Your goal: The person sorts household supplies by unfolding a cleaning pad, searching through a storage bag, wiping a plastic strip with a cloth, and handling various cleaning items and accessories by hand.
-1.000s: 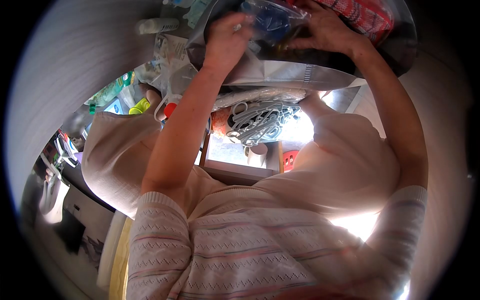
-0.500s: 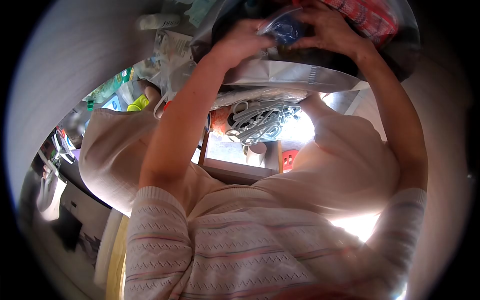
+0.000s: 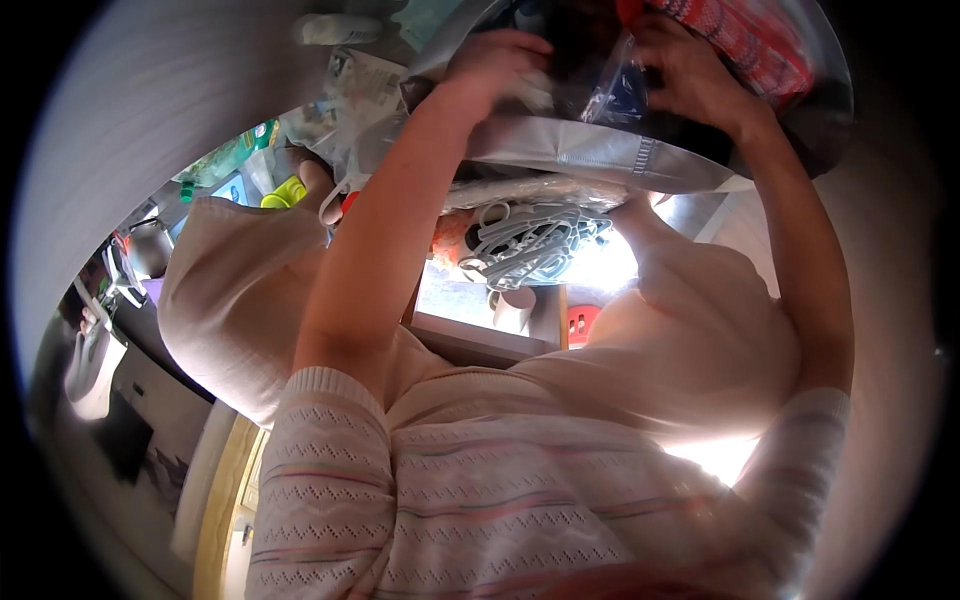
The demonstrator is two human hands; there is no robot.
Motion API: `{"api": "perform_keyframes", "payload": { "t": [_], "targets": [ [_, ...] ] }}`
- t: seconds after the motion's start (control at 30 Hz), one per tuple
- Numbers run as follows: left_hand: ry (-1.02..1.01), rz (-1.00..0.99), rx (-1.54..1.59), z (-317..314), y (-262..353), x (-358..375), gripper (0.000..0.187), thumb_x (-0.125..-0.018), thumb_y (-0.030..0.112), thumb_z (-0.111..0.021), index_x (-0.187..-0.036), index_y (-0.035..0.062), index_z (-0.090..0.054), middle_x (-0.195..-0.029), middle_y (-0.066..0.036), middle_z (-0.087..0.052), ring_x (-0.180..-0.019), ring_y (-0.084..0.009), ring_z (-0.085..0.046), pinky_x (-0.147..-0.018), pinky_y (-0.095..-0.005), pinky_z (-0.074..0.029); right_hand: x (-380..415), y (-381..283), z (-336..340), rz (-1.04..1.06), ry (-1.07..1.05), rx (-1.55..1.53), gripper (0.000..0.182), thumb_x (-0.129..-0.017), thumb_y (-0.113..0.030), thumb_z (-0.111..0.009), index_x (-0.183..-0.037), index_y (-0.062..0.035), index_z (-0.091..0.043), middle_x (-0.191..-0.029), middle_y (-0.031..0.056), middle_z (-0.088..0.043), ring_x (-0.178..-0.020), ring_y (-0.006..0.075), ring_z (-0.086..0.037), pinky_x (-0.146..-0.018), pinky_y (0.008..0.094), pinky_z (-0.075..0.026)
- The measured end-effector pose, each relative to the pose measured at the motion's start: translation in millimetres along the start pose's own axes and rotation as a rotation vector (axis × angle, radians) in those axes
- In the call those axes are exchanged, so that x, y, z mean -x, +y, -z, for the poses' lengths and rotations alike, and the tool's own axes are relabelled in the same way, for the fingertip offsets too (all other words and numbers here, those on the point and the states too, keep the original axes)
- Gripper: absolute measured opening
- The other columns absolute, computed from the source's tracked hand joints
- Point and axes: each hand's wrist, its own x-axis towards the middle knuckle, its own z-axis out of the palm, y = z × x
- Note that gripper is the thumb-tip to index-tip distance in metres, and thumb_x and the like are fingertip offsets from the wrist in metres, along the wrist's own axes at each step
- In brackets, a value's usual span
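Observation:
A large silvery bag (image 3: 600, 150) with a dark inside gapes in front of me, and both my hands are over its opening. My right hand (image 3: 690, 80) is closed on a clear plastic bag (image 3: 618, 90) that has something dark blue in it. At the left of the opening is my left hand (image 3: 500, 65), its fingers smeared by motion beside a blurred whitish patch. I cannot tell whether it holds anything. A red patterned fabric-like thing (image 3: 745, 45) fills the right of the silvery bag. A small bright red piece (image 3: 628, 12) shows above my right fingers.
Between my legs, a bundle of grey hangers (image 3: 535, 245) lies above a white mug (image 3: 513, 310). A red item (image 3: 582, 325) sits close to my right leg. To the left are a green-capped bottle (image 3: 215, 165), a yellow-green object (image 3: 285, 192) and clear plastic packaging (image 3: 365, 130).
My hands have moved apart; the left one has come away from the clear plastic bag. That bag now hangs more upright from my right hand. The view has shifted slightly.

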Motion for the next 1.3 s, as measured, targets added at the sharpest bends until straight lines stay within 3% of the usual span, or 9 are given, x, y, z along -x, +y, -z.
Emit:
{"api": "perform_keyframes", "payload": {
  "t": [0.07,0.17,0.27,0.3,0.47,1.1,1.3],
  "targets": [
    [0.263,0.077,-0.053,5.9,-1.6,-5.9,0.028,-0.070,0.000,-0.055,-0.096,-0.0003,-0.063,-0.093,-0.011,-0.062,-0.084,-0.0185,-0.058,-0.075,-0.0277,-0.046,2.7,-3.3,0.3,-0.003,0.009,0.050,0.037,-0.056,-0.008,-0.071,-0.092,-0.0118,-0.062,-0.113,0.0066,-0.053,-0.116,0.0258,-0.040,-0.097,0.0357,-0.037],
    [0.235,-0.036,-0.870,19.3,-33.3,-54.6,0.024,-0.073,0.010,-0.053,-0.093,0.0083,-0.065,-0.098,-0.011,-0.063,-0.090,-0.0222,-0.059,-0.078,-0.0314,-0.046,2.2,-10.3,6.2,-0.001,-0.031,0.088,0.037,-0.057,-0.008,-0.070,-0.093,-0.0116,-0.062,-0.113,0.0087,-0.052,-0.116,0.0255,-0.040,-0.097,0.0356,-0.037],
    [0.151,-0.017,-1.368,4.9,-26.9,-86.7,0.021,-0.072,0.006,-0.053,-0.088,0.0049,-0.066,-0.093,-0.014,-0.063,-0.086,-0.0242,-0.061,-0.076,-0.0317,-0.046,5.0,-8.4,6.8,-0.004,-0.017,0.035,0.038,-0.056,-0.009,-0.071,-0.094,-0.0120,-0.062,-0.114,0.0078,-0.052,-0.116,0.0253,-0.040,-0.097,0.0353,-0.036],
    [0.236,0.036,-1.217,8.4,-37.0,-104.6,0.022,-0.073,0.008,-0.052,-0.089,0.0062,-0.066,-0.094,-0.015,-0.063,-0.088,-0.0255,-0.060,-0.077,-0.0327,-0.046,6.2,-6.3,6.5,-0.005,-0.013,0.033,0.040,-0.056,-0.010,-0.071,-0.095,-0.0132,-0.062,-0.114,0.0060,-0.052,-0.116,0.0245,-0.040,-0.096,0.0367,-0.037],
    [0.298,-0.022,-1.168,2.2,-53.3,-141.7,0.022,-0.073,0.009,-0.052,-0.089,0.0066,-0.066,-0.094,-0.015,-0.063,-0.089,-0.0259,-0.060,-0.078,-0.0331,-0.046,11.4,-0.4,1.6,0.007,0.008,0.014,0.044,-0.055,-0.012,-0.072,-0.098,-0.0150,-0.061,-0.113,0.0026,-0.053,-0.115,0.0228,-0.040,-0.093,0.0381,-0.038],
    [0.195,-0.181,-1.114,2.3,-42.0,-144.8,0.022,-0.075,0.012,-0.049,-0.090,0.0081,-0.066,-0.094,-0.015,-0.063,-0.091,-0.0274,-0.059,-0.080,-0.0345,-0.045,8.4,2.0,-2.3,0.006,0.008,0.010,0.044,-0.054,-0.010,-0.073,-0.097,-0.0137,-0.061,-0.113,0.0053,-0.053,-0.116,0.0239,-0.040,-0.098,0.0362,-0.035],
    [0.068,-0.130,-0.893,18.3,-34.3,-147.3,0.023,-0.076,0.012,-0.049,-0.091,0.0086,-0.066,-0.094,-0.015,-0.063,-0.092,-0.0279,-0.059,-0.081,-0.0350,-0.045,8.5,1.9,-1.7,-0.010,-0.012,-0.019,0.045,-0.053,-0.008,-0.072,-0.096,-0.0129,-0.061,-0.114,0.0056,-0.052,-0.116,0.0240,-0.040,-0.099,0.0363,-0.034]
  ]
}}
